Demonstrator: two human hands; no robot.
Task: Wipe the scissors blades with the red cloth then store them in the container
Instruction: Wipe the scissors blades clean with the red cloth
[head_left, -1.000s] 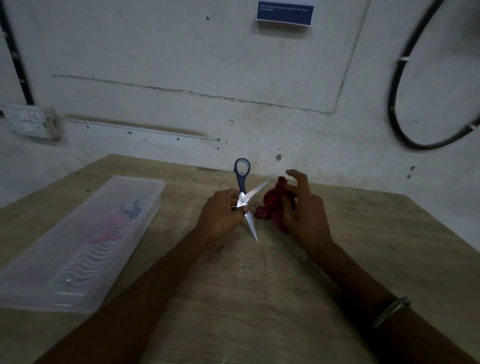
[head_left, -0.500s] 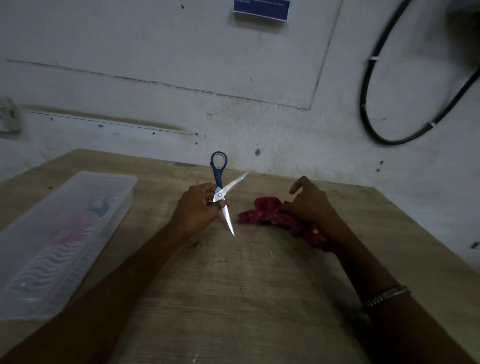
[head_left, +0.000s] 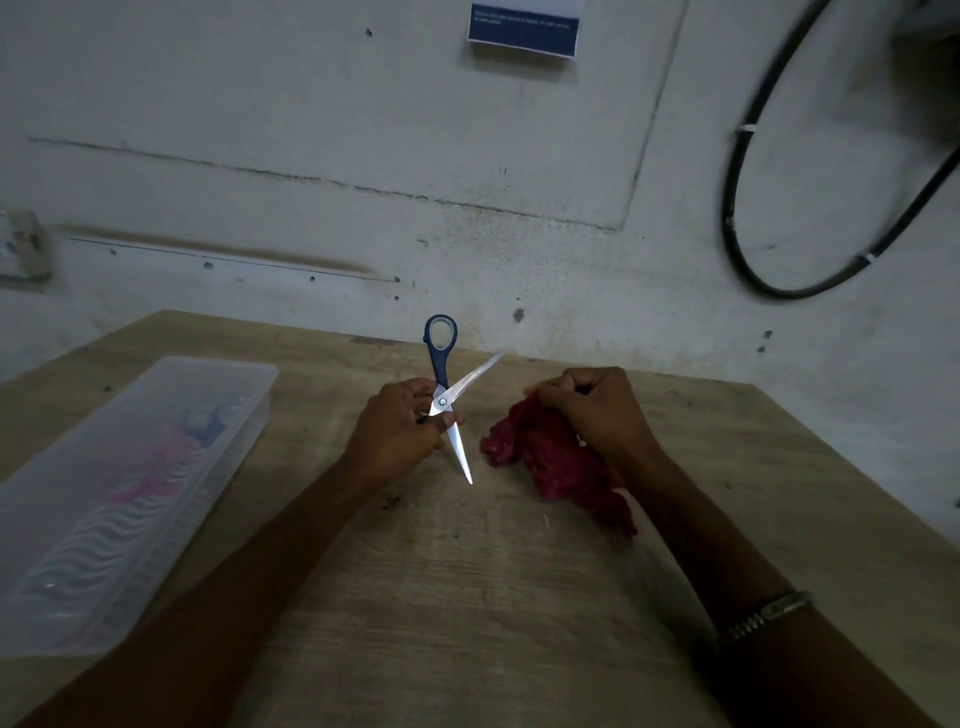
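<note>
My left hand (head_left: 395, 434) grips the blue-handled scissors (head_left: 445, 395) near the pivot, above the middle of the wooden table (head_left: 467, 597). The blades are spread apart: one points down toward the table, the other up and to the right. One blue handle loop stands upright above my fingers. To the right, my right hand (head_left: 597, 410) holds the crumpled red cloth (head_left: 550, 462) in curled fingers; the cloth hangs down beside my wrist. A small gap separates cloth and blades. The clear plastic container (head_left: 130, 499) lies at the left.
The container has a translucent lid or wall, with pink and blue items dimly visible inside. A grey wall rises right behind the table's far edge, with a black cable loop (head_left: 748, 249) at the right and a switch box (head_left: 21, 249) at the left.
My right hand went from open fingers beside the cloth to holding it and drawing it up closer to the scissors. The left hand keeps the opened scissors in about the same pose.
</note>
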